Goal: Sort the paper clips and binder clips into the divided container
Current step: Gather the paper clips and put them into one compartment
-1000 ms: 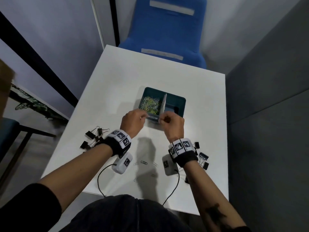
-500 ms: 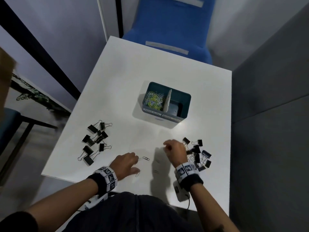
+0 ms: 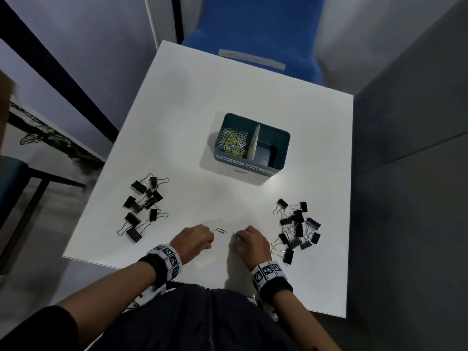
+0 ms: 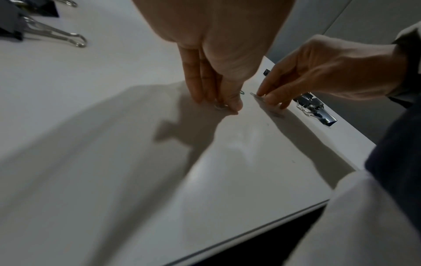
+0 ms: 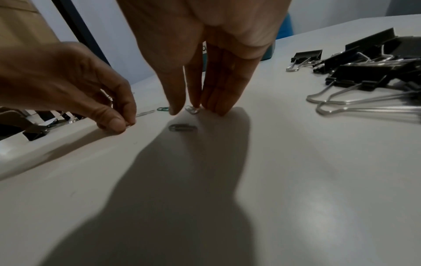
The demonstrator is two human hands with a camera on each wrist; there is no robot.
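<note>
Pinching one small paper clip (image 4: 219, 106) under my left hand (image 3: 193, 240) and another (image 5: 192, 109) under my right hand (image 3: 253, 243), both well short of the divided container (image 3: 281, 138), I should slide fingertips flat and lift cleanly before carrying them to its left compartment.

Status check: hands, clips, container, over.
Left hand and right hand each pinching a paper clip off the table. Container: paper clips in the left compartment. Binder clips unsorted. Nothing blocking.
</note>
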